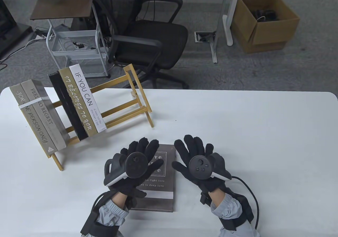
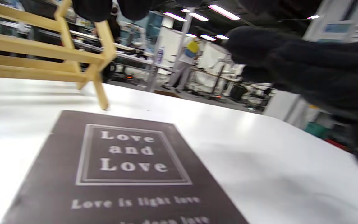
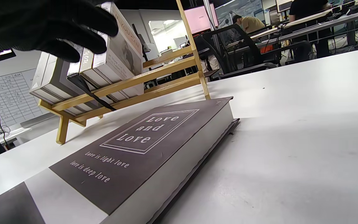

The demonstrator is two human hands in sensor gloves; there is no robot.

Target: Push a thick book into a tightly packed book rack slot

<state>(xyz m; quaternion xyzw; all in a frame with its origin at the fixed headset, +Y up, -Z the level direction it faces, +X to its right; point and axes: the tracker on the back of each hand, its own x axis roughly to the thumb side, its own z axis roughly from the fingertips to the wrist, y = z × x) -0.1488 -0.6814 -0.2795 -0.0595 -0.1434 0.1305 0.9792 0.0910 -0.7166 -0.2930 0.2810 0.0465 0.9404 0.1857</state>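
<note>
A thick dark grey book titled "Love and Love" (image 1: 161,181) lies flat on the white table (image 1: 264,142) near its front edge. It also shows in the left wrist view (image 2: 126,174) and the right wrist view (image 3: 141,140). My left hand (image 1: 134,163) is open with fingers spread over the book's left half; I cannot tell if it touches. My right hand (image 1: 198,163) is open just right of the book, thumb near its right edge. The wooden book rack (image 1: 134,99) stands at the back left with several leaning books (image 1: 84,99).
In the rack, two grey books (image 1: 39,115) lean at the left end, with a gap between them and a black, a gold and a white book. The rack's right half holds nothing. An office chair (image 1: 148,36) stands beyond the table's far edge.
</note>
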